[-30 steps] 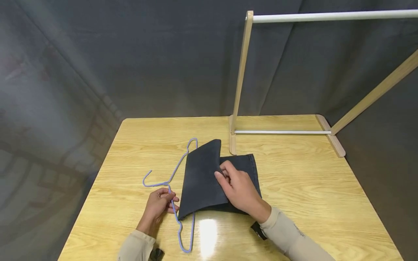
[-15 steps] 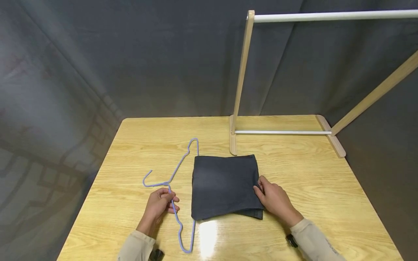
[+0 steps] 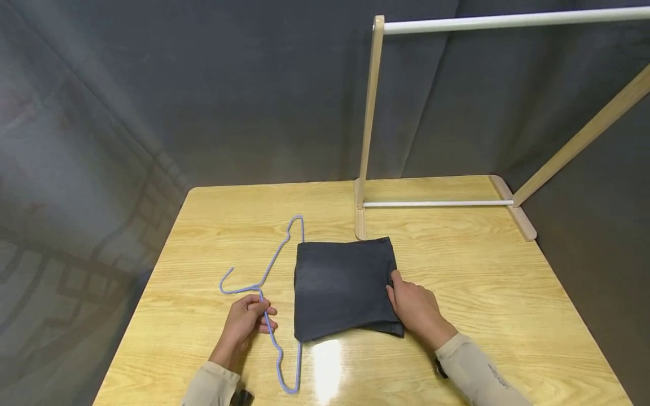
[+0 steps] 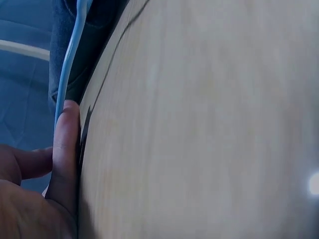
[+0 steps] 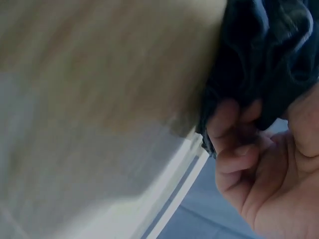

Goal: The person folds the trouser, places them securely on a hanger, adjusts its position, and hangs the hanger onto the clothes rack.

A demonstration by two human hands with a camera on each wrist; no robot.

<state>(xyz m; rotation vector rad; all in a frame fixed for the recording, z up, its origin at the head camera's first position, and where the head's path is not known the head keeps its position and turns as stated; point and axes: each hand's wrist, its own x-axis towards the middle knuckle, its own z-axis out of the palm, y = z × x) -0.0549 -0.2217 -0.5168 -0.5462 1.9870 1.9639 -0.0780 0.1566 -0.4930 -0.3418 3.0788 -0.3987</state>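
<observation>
A blue clothes hanger [image 3: 278,351] lies on the table with its hook toward the left. Over its long straight bar is a folded dark garment [image 3: 342,287], whose fabric hides the bar's middle. My left hand [image 3: 245,321] pinches the hanger's near arm, close to the hook's base. In the left wrist view the thumb and a finger meet the hanger [image 4: 69,64]. At the garment's right edge, my right hand [image 3: 416,307] grips the cloth. The right wrist view shows curled fingers against the bunched dark fabric [image 5: 259,55], partly hiding their tips.
A wooden rack with a white top rail [image 3: 508,21] stands at the table's back right. Its lower white bar [image 3: 437,203] joins two wooden feet. The wooden table [image 3: 213,225] meets a dark curtain [image 3: 274,113] behind.
My right hand has moved right and toward me, laying the lifted garment flap down flat over the right part. My left hand stays on the hanger. The head view has shifted slightly.
</observation>
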